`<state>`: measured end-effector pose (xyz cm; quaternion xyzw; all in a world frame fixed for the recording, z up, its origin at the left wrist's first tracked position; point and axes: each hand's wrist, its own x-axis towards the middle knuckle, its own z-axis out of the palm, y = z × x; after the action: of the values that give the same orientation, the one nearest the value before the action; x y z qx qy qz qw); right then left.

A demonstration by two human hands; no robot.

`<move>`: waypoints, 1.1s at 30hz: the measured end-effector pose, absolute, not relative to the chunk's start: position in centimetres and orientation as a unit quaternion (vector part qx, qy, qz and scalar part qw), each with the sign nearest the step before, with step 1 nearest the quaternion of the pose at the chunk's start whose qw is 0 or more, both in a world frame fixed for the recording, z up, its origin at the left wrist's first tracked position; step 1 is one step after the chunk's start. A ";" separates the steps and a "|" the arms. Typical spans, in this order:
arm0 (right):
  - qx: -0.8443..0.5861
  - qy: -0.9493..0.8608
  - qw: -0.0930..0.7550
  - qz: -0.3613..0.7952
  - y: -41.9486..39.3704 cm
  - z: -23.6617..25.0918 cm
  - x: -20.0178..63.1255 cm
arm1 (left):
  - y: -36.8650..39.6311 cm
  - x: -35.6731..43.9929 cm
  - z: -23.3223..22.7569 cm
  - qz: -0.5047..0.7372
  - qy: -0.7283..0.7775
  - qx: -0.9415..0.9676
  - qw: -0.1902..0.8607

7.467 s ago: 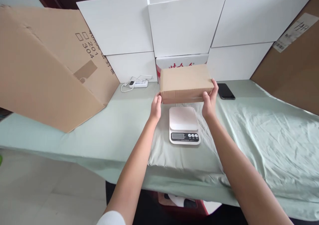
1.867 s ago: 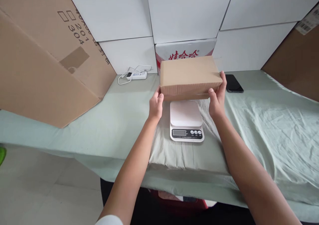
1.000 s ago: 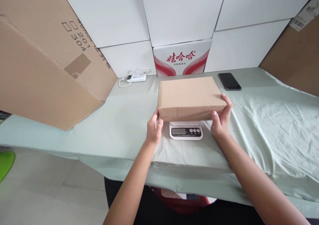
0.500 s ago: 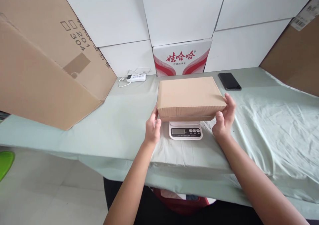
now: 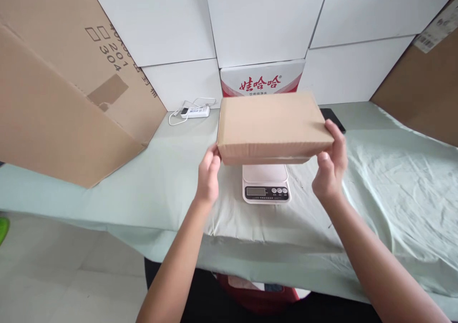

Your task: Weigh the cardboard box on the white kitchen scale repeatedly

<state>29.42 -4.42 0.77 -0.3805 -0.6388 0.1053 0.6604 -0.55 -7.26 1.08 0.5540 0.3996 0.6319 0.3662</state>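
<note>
Between my two hands is a plain brown cardboard box (image 5: 270, 125), held up in the air. My left hand (image 5: 208, 174) grips its left end near the front corner. At the right end my right hand (image 5: 331, 163) has its fingers wrapped round the side, thumb at the front. Below the box stands a white digital kitchen scale (image 5: 266, 184) with a dark display and several round buttons. The box hides the back of the scale's platform, and a gap shows between the two.
A black phone (image 5: 332, 119) lies behind the box, partly covered. A white power strip (image 5: 195, 111) with a cable sits at the back left. Large cartons (image 5: 71, 84) flank the green tablecloth (image 5: 150, 189). White boxes (image 5: 265, 22) form the back wall.
My hands have lifted the box up off the scale. It now covers more of the red-lettered carton and the phone, and more of the scale's platform shows.
</note>
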 end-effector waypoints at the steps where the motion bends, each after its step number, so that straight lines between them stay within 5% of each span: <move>1: -0.375 -0.637 0.662 0.123 -3.7 1.6 29.4 | -6.1 -0.8 2.0 0.626 0.397 0.560 0.371; 5: -0.362 -0.633 0.669 0.143 1.6 2.4 29.2 | 0.0 -0.7 3.2 0.610 0.345 0.595 0.393; 11: -0.388 -0.613 0.668 0.163 8.5 -2.8 28.7 | 6.1 -0.1 -2.6 0.610 0.360 0.567 0.421; 33: -0.419 -0.616 0.627 0.229 12.0 -7.8 30.1 | 6.8 0.1 -4.9 0.576 0.401 0.558 0.443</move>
<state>30.07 12.00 -7.84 -0.4186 -0.6161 0.2285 0.6268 0.15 6.82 -4.92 0.5581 0.4009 0.5759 0.4430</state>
